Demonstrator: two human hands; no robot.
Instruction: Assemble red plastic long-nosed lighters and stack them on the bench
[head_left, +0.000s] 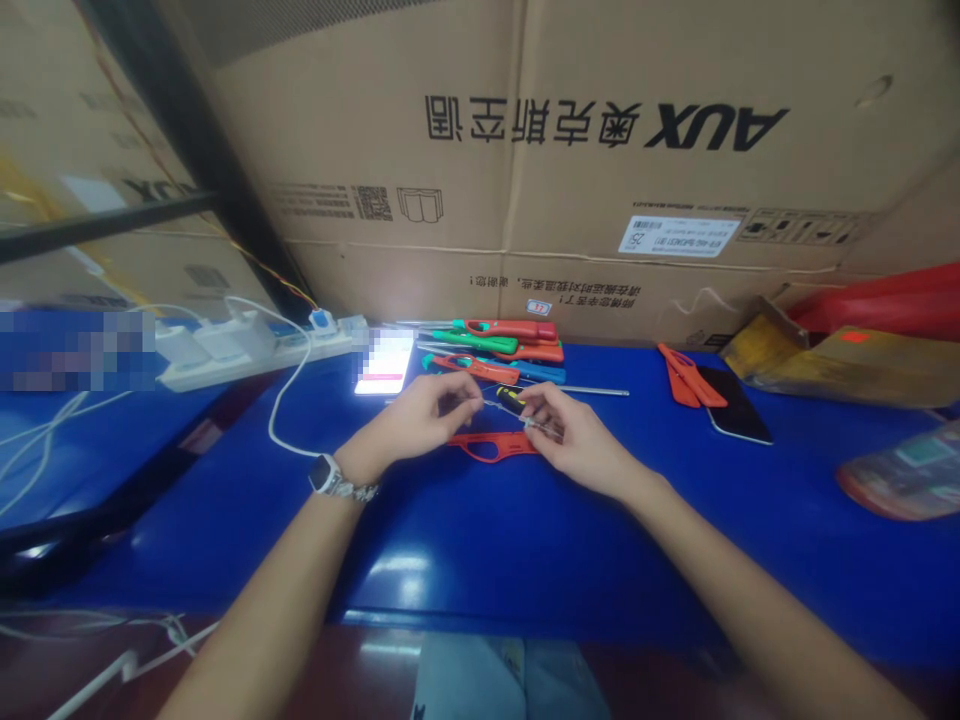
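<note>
Wire [493, 404] btwn L hand [433, 408], R hand [579, 430]; both curled.

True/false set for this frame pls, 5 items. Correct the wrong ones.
1. A thin strand spans the gap between the left hand and the right hand. True.
2. The watch is on the right wrist. False: the watch is on the left wrist.
3. An orange-red piece lies on the blue table, partly hidden by the right hand. True.
4. The white power strip is at the table's right end. False: the power strip is on the left, beyond the left hand.
5. The AUX lettering on the cardboard reads upright. False: it is upside down in this view.
</note>
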